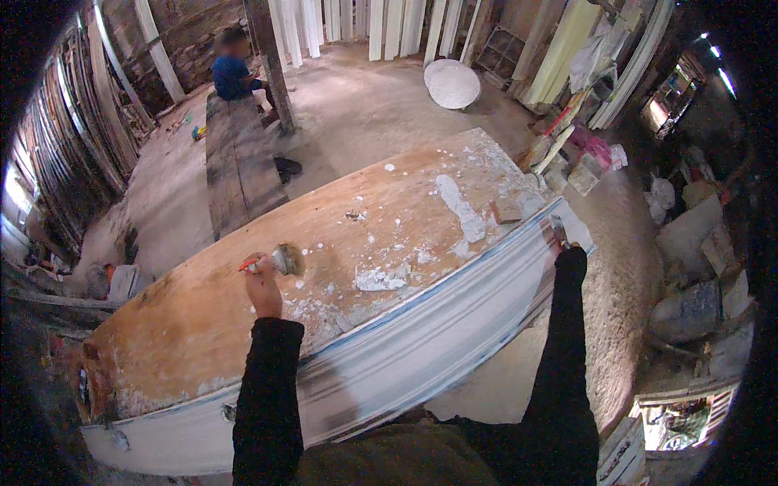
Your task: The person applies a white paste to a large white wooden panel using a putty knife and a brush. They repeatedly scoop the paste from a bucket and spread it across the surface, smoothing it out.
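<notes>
Dusty workshop, long plaster-flecked wooden worktable (243, 283) with white moulded cornice strip (421, 332) along its near edge.
Left hand (261, 283), fingers clamped, holds a red-handled bristle brush (279, 260) flat for sweeping; right hand (559, 236) steadies the strip's end, finger state unclear.

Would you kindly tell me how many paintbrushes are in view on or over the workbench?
1: a brush in the left hand, over the bench near its left half. The right hand grips the bench's far end; what it holds is unclear, so another may be hidden.
</notes>
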`<move>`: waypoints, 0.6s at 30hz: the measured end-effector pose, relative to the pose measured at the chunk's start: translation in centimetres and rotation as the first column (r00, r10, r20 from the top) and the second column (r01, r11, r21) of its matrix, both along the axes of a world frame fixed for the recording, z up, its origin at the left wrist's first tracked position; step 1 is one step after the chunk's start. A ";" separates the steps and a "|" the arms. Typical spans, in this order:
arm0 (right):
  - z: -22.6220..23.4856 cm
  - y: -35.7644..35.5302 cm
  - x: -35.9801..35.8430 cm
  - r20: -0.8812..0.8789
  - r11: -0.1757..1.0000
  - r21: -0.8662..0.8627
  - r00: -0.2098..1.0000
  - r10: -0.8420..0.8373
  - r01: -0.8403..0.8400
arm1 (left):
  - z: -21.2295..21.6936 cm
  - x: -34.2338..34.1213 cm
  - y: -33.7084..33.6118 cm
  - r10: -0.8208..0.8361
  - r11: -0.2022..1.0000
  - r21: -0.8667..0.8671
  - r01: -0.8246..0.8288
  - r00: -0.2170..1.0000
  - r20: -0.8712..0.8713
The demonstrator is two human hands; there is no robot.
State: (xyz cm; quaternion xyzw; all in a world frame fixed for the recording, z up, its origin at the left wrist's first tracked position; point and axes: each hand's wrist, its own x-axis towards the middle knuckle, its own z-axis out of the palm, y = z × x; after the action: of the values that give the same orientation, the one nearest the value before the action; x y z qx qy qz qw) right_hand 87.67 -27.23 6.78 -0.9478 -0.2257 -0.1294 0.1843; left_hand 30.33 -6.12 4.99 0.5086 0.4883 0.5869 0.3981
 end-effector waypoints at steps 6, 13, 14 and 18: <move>-4.2 10.3 2.4 -0.182 0.865 0.171 0.847 0.499 -0.472 | 0.7 -5.0 -1.6 -0.006 0.998 0.057 0.019 0.977 -0.215; -9.6 21.6 -7.8 -0.437 0.895 0.156 0.783 0.442 -0.418 | -0.2 -8.4 -6.3 0.063 0.994 -0.035 -0.106 0.792 -0.607; -9.2 21.8 -8.0 -0.440 0.910 0.120 0.801 0.406 -0.396 | 0.3 -8.2 -6.6 -0.032 0.999 -0.038 0.008 0.733 -0.680; -8.4 22.1 -8.9 -0.444 0.928 0.055 0.824 0.352 -0.368 | -0.4 -6.6 -8.1 -0.308 0.926 -0.147 0.347 0.472 -0.826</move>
State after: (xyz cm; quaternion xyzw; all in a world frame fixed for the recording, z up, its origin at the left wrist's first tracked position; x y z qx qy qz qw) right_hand 78.81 -5.08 -1.60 -0.8951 -0.3540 0.1323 0.2365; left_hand 23.71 -14.27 4.63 0.8175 0.4995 0.1947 0.2103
